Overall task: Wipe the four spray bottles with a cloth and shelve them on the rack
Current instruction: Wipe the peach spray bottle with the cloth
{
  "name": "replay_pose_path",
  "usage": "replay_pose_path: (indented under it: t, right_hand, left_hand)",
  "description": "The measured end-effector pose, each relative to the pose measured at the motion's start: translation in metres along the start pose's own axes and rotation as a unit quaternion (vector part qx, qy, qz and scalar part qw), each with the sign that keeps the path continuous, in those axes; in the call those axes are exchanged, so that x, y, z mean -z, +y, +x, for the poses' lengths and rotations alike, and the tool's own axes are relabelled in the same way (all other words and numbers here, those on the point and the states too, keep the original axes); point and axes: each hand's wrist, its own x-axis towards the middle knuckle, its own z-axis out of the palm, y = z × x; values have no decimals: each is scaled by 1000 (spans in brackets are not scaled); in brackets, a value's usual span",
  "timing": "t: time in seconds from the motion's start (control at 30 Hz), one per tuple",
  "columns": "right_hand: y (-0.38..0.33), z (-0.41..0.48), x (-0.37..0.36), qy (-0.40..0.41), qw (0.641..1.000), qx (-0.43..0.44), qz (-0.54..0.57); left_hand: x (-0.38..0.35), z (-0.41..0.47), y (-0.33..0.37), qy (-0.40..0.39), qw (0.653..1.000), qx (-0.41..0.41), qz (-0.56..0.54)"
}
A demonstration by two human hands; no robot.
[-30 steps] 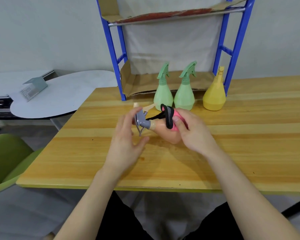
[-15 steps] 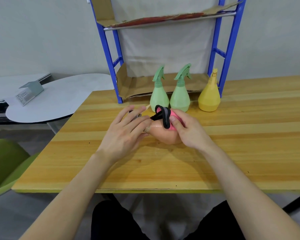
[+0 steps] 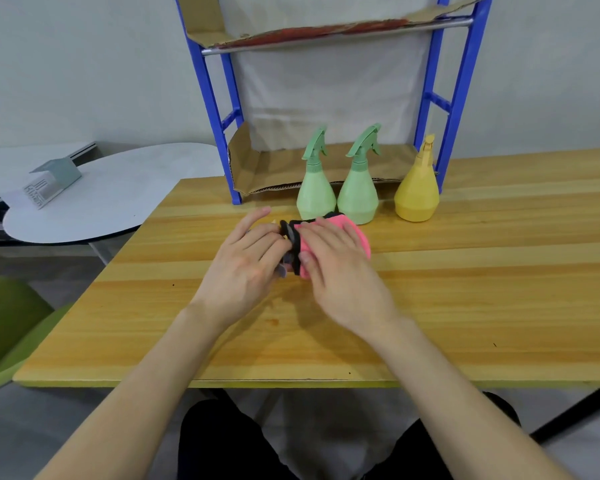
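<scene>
My left hand [image 3: 246,268] pins the hidden fourth bottle's grey nozzle while my right hand [image 3: 340,271] presses the pink, black-edged cloth [image 3: 352,227] around it; I should rotate it slowly.

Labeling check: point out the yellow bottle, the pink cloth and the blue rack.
yellow bottle [image 3: 417,197]: head view, on its body.
pink cloth [image 3: 354,232]: head view, bare part beyond the right hand.
blue rack [image 3: 459,95]: head view, right upright.

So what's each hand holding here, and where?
Right hand presses the pink cloth over the bottle's body; left hand grips its grey sprayer end.
</scene>
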Motion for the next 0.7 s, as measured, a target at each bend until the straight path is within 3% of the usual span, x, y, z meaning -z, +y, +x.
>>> replay_pose_path:
  t: [0.1, 0.23, 0.27, 0.37, 0.4, 0.43, 0.53, 0.57, 0.7]
  right_hand:
    - [12, 1, -7, 17, 999, 10, 44]
    - [35, 13, 6, 28, 971, -193, 137]
    - [32, 13, 8, 29, 975, -184, 118]
    - [9, 6, -3, 6, 999, 2, 54]
    - [8, 4, -8, 1, 998, 29, 54]
    - [12, 4, -10, 7, 998, 16, 68]
    - [25, 13, -1, 60, 979, -152, 125]
    - [23, 14, 1, 66, 979, -158, 114]
    - [2, 4, -9, 38, 997, 32, 54]
  left_hand:
    - [0, -8, -4, -6, 999, 34, -13]
    - [0, -13, -4, -4, 997, 75, -30]
    - [-1, -12, -4, -2, 996, 80, -37]
    - [-1, -10, -4, -4, 995, 90, -49]
    - [-1, -10, -5, -8, 994, 92, -51]
    - [0, -11, -4, -14, 994, 94, -55]
    - [2, -10, 0, -17, 992, 102, -73]
    - [2, -9, 1, -15, 991, 104, -77]
    - [1, -4, 0, -29, 991, 106, -73]
